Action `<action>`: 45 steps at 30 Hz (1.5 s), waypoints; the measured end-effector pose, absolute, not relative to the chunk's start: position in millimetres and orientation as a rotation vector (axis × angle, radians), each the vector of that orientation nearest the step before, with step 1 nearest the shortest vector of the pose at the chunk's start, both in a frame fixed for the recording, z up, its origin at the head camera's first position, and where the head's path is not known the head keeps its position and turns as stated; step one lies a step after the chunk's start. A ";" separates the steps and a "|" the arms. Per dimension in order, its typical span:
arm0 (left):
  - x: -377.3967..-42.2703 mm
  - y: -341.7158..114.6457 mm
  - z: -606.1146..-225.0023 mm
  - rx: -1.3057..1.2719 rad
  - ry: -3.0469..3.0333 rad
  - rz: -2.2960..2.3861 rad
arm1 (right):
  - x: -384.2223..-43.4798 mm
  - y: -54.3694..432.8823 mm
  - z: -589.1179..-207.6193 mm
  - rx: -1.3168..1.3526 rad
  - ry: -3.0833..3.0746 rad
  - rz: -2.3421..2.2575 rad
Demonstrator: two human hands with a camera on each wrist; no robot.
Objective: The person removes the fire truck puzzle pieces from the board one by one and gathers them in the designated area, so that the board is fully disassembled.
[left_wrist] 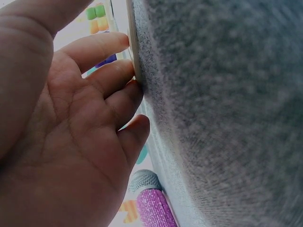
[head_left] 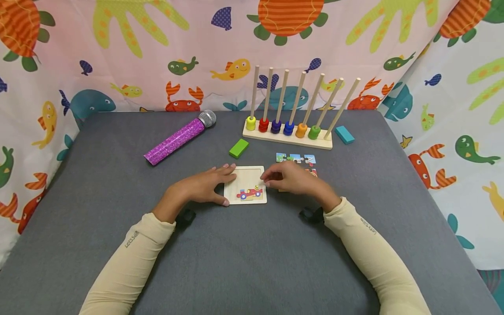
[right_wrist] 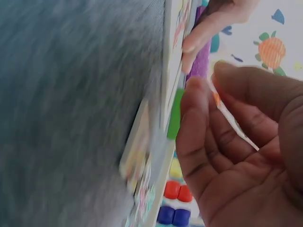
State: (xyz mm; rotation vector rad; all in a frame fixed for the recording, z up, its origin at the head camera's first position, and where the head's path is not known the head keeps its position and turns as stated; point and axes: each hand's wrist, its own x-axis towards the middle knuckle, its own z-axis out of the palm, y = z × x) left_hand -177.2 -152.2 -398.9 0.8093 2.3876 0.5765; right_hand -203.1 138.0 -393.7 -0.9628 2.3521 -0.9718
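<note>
A square wooden puzzle tray (head_left: 246, 174) lies on the grey table in the head view, with joined pieces of a red vehicle picture (head_left: 250, 194) in its lower part. My left hand (head_left: 204, 186) rests on the tray's left side, fingers spread, thumb at the lower left corner. In the left wrist view its fingertips touch the tray's edge (left_wrist: 134, 52). Over the tray's right edge, my right hand (head_left: 291, 177) pinches a thin puzzle piece (right_wrist: 232, 118) between thumb and fingers; its picture is hidden. Loose puzzle pieces (head_left: 295, 158) lie just beyond the right hand, partly covered by it.
A wooden stand with pegs and coloured rings (head_left: 289, 138) stands at the back. Near it lie a green block (head_left: 238, 148) and a blue block (head_left: 344, 134). To the left is a glittery purple microphone (head_left: 177, 141). A patterned cloth (head_left: 149, 87) hangs behind the table.
</note>
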 end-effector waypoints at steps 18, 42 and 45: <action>-178.2 -152.7 -400.2 0.844 2.407 0.605 | -191.3 91.8 -394.8 -1.086 2.311 -0.938; -177.5 -152.9 -399.8 0.814 2.390 0.617 | -186.5 84.7 -398.7 -1.247 2.357 -0.679; -178.6 -152.9 -401.2 0.818 2.388 0.617 | -186.5 84.3 -399.3 -1.246 2.359 -0.647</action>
